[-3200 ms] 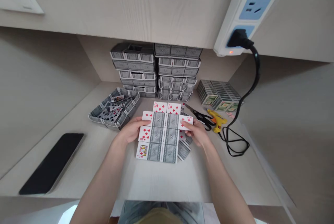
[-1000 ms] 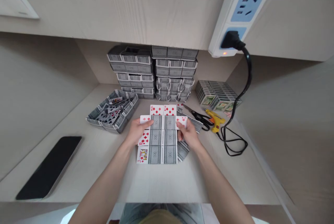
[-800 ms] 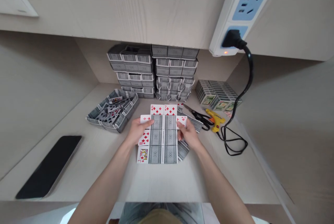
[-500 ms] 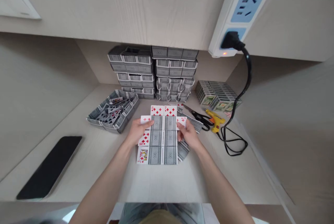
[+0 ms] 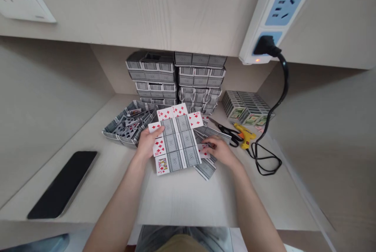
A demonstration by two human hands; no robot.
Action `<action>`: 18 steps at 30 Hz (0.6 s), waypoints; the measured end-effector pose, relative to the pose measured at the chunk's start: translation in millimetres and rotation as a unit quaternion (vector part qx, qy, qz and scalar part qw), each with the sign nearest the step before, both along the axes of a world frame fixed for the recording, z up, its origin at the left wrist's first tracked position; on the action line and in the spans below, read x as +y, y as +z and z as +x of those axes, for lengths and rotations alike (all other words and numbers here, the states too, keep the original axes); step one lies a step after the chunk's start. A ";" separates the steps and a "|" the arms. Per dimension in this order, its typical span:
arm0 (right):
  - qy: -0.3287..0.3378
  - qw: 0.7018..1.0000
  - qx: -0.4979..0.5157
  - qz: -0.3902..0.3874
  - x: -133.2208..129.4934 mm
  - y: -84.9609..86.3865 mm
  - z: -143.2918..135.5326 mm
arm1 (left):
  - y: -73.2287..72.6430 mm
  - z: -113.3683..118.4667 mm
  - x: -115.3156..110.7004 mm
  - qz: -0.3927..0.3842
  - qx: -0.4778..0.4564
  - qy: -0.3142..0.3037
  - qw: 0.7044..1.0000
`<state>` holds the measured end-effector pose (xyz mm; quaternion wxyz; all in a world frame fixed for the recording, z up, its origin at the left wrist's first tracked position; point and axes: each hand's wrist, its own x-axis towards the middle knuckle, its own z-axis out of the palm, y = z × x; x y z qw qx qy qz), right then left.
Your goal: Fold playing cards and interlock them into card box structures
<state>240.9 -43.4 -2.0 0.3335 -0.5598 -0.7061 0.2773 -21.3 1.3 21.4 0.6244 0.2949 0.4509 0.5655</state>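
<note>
My left hand (image 5: pixel 146 143) is closed on the left edge of a flat panel of joined playing cards (image 5: pixel 179 138), thumb on top. The panel is tilted, with grey patterned backs in the middle and red diamond faces sticking out at the top, left and upper right. At the panel's right side, my right hand (image 5: pixel 221 152) pinches a red-faced playing card (image 5: pixel 202 151); whether this card touches the panel I cannot tell. Under and beside that hand lie loose grey-backed card strips (image 5: pixel 206 169), partly hidden.
A card-built tray (image 5: pixel 117 136) holds loose cards at the left. Card boxes (image 5: pixel 201 76) are stacked behind, beside packed decks (image 5: pixel 248 107). Scissors (image 5: pixel 232 134), a yellow glue gun (image 5: pixel 246 136) and its cable lie right; a phone (image 5: pixel 63 183) lies left. A power strip (image 5: pixel 273 28) hangs above.
The panel has turned counter-clockwise in my left hand. My right hand has let go of its upper right card and moved down to pinch another card at the right side.
</note>
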 end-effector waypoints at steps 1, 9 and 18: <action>0.014 0.999 -0.029 0.006 -0.9 -0.8 -0.8 | -0.2 -0.5 0.6 -0.002 -0.004 0.005 1.000; -0.058 0.997 0.020 -0.040 0.9 -5.6 -4.5 | -1.6 -1.2 1.9 -0.004 0.003 -0.003 1.000; -0.166 0.975 0.150 -0.009 2.5 2.9 -0.6 | -2.4 -2.2 3.0 -0.004 0.016 0.016 1.000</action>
